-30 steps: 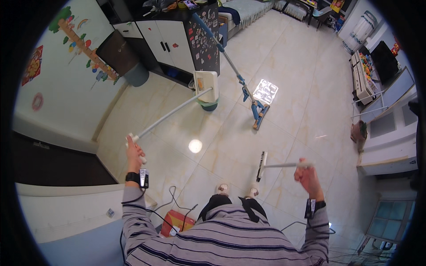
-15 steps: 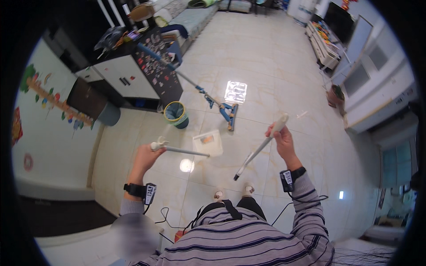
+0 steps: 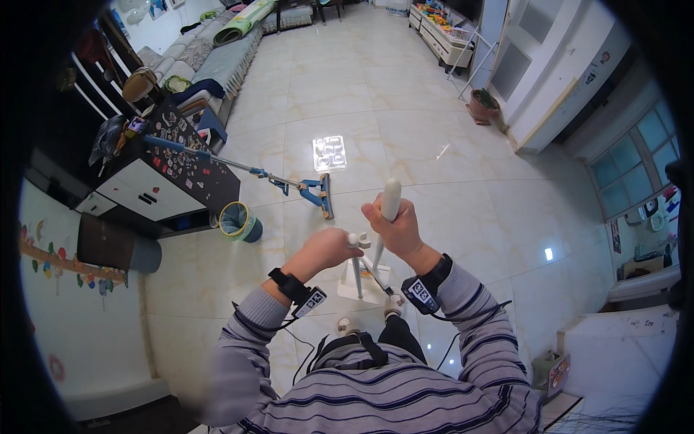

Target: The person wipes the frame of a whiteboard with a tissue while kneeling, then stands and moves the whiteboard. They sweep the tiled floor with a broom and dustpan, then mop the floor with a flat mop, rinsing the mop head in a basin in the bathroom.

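Observation:
In front of my body, my left hand [image 3: 325, 247] is closed around the top of the upright handle of a white long-handled dustpan [image 3: 348, 289]. A white clip [image 3: 363, 241] sticks out from that handle beside my fingers. Just to the right, my right hand [image 3: 399, 230] wraps round the pale grip of a broom [image 3: 392, 195]. The broom's grey shaft slants down toward the dustpan, which rests on the floor close to my feet. My hands and the handles partly hide the pan, and the broom's lower end shows only in part.
A bin [image 3: 246, 226] with a yellow rim stands ahead left. Beside it, a blue mop [image 3: 311, 192] leans against a sticker-covered cabinet [image 3: 184, 163]. A potted plant [image 3: 483, 108] and a TV stand [image 3: 441, 43] are at the far right, a sofa [image 3: 224, 65] far left.
My hands have come together from wide apart, bringing the broom and the dustpan handle side by side. The dustpan now lies nearer my feet. The view has turned to the right.

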